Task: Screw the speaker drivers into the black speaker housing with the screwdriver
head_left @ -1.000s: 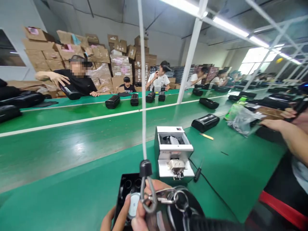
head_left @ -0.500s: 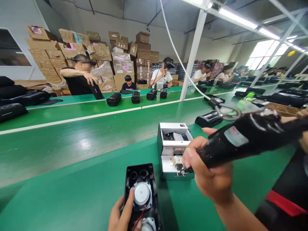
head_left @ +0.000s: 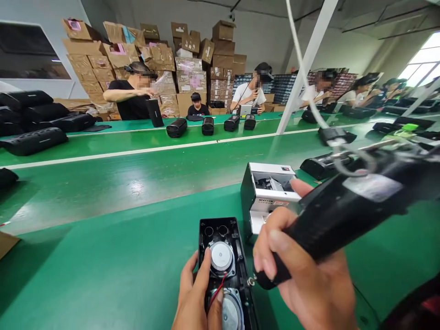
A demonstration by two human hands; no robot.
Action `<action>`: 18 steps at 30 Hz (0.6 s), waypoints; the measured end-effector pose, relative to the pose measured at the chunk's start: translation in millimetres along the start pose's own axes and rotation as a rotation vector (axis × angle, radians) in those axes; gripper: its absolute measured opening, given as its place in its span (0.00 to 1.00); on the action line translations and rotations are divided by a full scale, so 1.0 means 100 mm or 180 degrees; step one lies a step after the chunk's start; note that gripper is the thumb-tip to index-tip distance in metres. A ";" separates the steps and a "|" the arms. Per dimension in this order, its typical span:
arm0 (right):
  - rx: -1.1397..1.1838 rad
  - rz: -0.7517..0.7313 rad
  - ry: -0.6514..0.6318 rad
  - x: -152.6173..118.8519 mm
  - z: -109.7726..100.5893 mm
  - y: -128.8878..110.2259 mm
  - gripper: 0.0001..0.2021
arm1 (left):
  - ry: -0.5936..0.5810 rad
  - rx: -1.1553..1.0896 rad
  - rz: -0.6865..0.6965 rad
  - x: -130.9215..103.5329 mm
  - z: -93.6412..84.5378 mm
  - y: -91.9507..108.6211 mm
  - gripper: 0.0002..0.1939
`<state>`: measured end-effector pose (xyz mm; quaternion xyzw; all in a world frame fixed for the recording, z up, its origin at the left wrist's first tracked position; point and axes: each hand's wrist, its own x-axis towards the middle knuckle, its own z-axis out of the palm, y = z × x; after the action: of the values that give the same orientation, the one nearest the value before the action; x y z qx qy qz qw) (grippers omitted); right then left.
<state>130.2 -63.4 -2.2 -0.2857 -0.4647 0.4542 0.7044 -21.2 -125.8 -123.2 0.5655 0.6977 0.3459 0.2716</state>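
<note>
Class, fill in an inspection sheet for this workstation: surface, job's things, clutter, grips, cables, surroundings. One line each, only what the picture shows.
Surface: green bench, with a green conveyor belt behind it.
Job's things: open black speaker housing showing two round drivers and a red wire; black electric screwdriver, its tip at the housing's right edge.
Clutter: white screw feeder box behind the housing; brown corner of something at the left edge.
Grips: left hand steadies the housing, thumb beside the upper driver; right hand is closed round the screwdriver.
Cables: white cord runs up from the screwdriver's ring.
Surroundings: other people across the belt, black speaker bodies, stacked cardboard boxes.
</note>
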 end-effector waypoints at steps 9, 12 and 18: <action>-0.0282 0.0099 -0.0542 -0.23 -0.21 0.33 0.06 | 0.0027 0.0044 -0.0083 -0.05 -0.07 0.13 0.28; -0.0177 0.0230 -0.0464 -0.23 -0.22 0.37 0.29 | 0.0033 -0.0014 -0.0085 -0.04 -0.08 0.13 0.27; -0.0145 0.0188 -0.0442 -0.28 -0.23 0.43 0.25 | -0.0050 0.0057 -0.0038 -0.04 -0.10 0.14 0.28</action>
<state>130.9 -69.8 -57.4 -0.2830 -0.5140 0.4828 0.6501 -20.2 -129.8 -106.2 0.5665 0.7019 0.3336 0.2741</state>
